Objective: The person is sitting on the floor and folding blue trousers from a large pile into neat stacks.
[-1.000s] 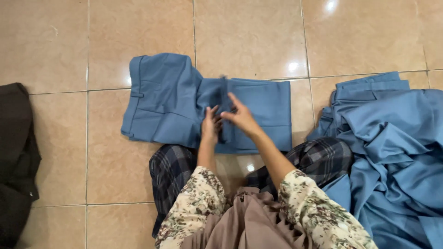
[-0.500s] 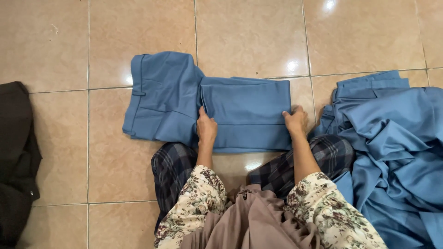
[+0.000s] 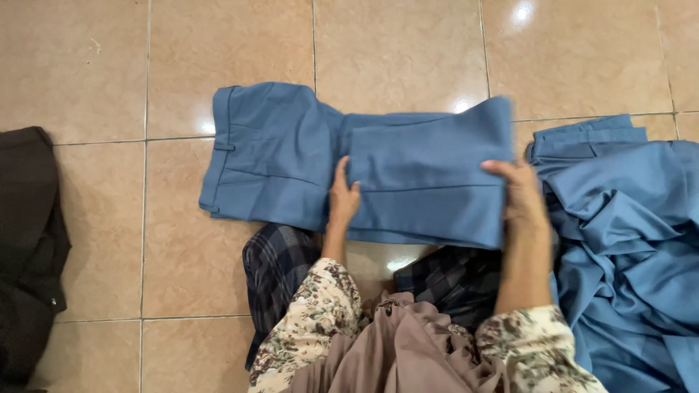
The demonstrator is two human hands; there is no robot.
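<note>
- A pair of blue trousers [image 3: 291, 156] lies flat on the tan tiled floor [image 3: 109, 65], waistband end to the person's left and the legs folded back into a doubled panel to the right.
- The left hand [image 3: 342, 200] lies flat on the trousers at the near left corner of that folded panel, fingers stretched out and pressing the cloth down, gripping nothing.
- The right hand [image 3: 520, 193] grasps the right-hand edge of the folded trouser legs, fingers curled over the top of the fold; that edge looks slightly lifted off the floor and is a little blurred.
- Just right of the trousers, and touching their folded end, sits a heap of blue cloth [image 3: 626, 247], rumpled, with a flatter folded piece at its far side.
- Well to the left of the trousers, a dark garment [image 3: 29, 240] lies at the frame's edge.
- Nearer the person than the trousers are knees in dark plaid fabric [image 3: 280, 266], floral-print sleeves [image 3: 313, 313], and a bunched taupe cloth [image 3: 408, 349] between the arms.
</note>
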